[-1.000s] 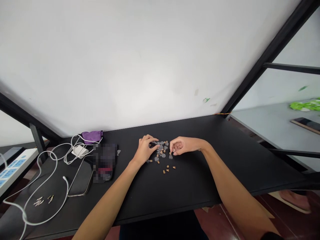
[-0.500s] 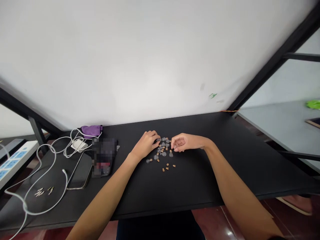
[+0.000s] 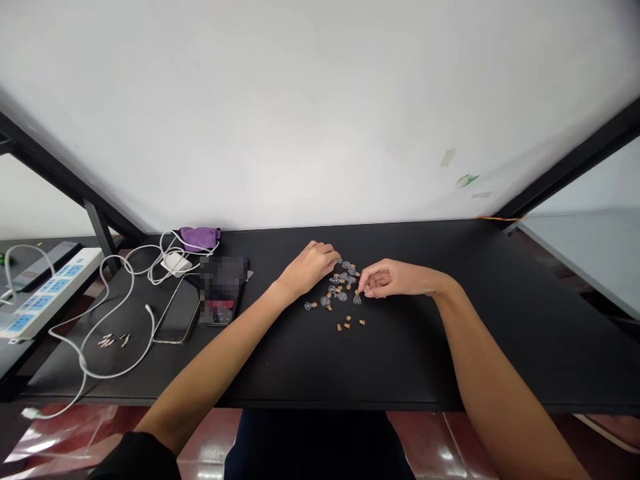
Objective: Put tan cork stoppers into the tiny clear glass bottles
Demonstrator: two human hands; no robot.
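A small heap of tiny glass bottles [image 3: 343,297], several with corks, lies on the black table. My left hand [image 3: 315,263] is at the heap's far left side, palm down and fingers curled, with its fingertips closed at a small glass bottle [image 3: 339,261]. On the right side, my right hand [image 3: 383,277] has curled fingers, with thumb and index finger close together; what they hold, if anything, is too small to make out. Beside that index fingertip is a corked cone-shaped bottle [image 3: 357,298]. Several loose corks [image 3: 347,325] lie nearer to me.
To the left are a phone [image 3: 176,312], a dark pouch-like item [image 3: 223,283] partly blurred out, a white cable [image 3: 83,340], a charger [image 3: 176,263], a purple cloth [image 3: 200,238] and a power strip [image 3: 53,293]. Small pieces [image 3: 107,341] lie inside the cable loop. A white wall [image 3: 310,120] stands behind.
The camera view has shifted, so the table and everything on it sit further right and higher. Both hands keep nearly the same places beside the bottles, with only slight finger movement.
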